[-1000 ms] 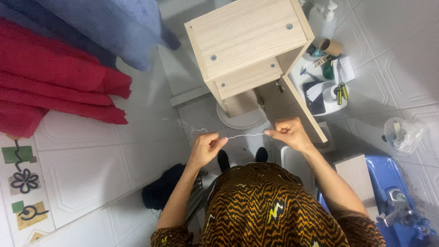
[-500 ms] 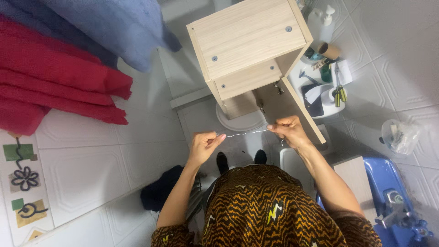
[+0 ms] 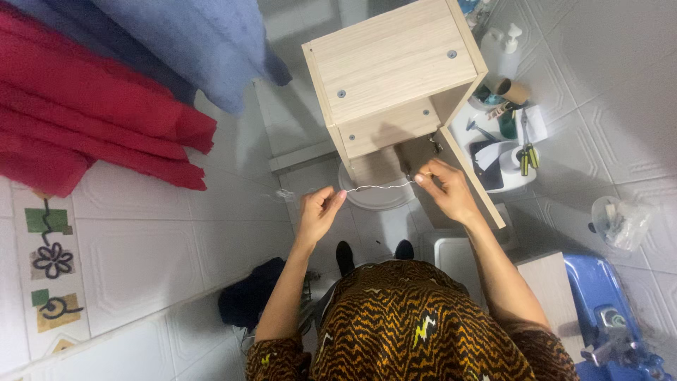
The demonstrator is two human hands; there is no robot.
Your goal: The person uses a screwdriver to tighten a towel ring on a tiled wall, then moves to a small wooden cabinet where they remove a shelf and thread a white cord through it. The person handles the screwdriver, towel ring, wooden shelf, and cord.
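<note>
1. Two towels, red (image 3: 92,127) and blue (image 3: 190,49), hung at upper left against white tiled wall (image 3: 141,261).
2. Light wooden cabinet (image 3: 395,70) stood ahead of both hands, door (image 3: 469,176) open to right.
3. Small white shelf (image 3: 504,152) beside cabinet carried bottle, tubes, green-handled scissors.
4. Left hand (image 3: 319,212) raised, fingers pressed together, pinching left end of thin pale string (image 3: 377,187).
5. Right hand (image 3: 444,189) near cabinet's lower edge, fingers pinching string's right end.
6. String stretched almost level between hands, slightly wavy, in front of cabinet base.
</note>
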